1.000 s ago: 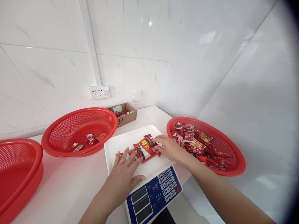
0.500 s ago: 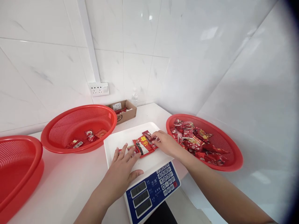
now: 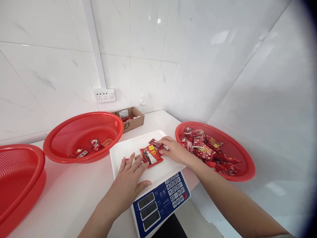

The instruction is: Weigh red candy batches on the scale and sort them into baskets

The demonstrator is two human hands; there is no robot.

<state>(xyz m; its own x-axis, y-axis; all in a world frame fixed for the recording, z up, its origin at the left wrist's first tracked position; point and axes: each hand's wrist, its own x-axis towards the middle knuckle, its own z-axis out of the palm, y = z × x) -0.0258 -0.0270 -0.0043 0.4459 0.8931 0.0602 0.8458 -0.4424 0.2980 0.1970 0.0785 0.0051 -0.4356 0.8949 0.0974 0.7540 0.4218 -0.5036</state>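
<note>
A white weighing tray (image 3: 133,142) tops a digital scale (image 3: 162,201) with a blue keypad and grey displays. On the tray, a red and yellow snack packet (image 3: 152,155) with a printed figure lies between my hands. My left hand (image 3: 130,180) is open, its fingers spread over smaller red packets (image 3: 141,161) that it partly covers. From the right, my right hand (image 3: 174,150) has its curled fingers closed on a dark red snack packet (image 3: 156,143) at the tray's far right; the fingers hide part of it.
Right of the scale, a red basket (image 3: 250,165) holds many red packets. On the left, another red basket (image 3: 53,145) contains several packets, and a third basket (image 3: 37,162) is cut off by the frame. Behind stand a cardboard box (image 3: 137,122) and a clear bottle (image 3: 142,103).
My right hand and the dark red packet have shifted slightly left, closer to the red and yellow packet. The left hand stays in nearly the same place.
</note>
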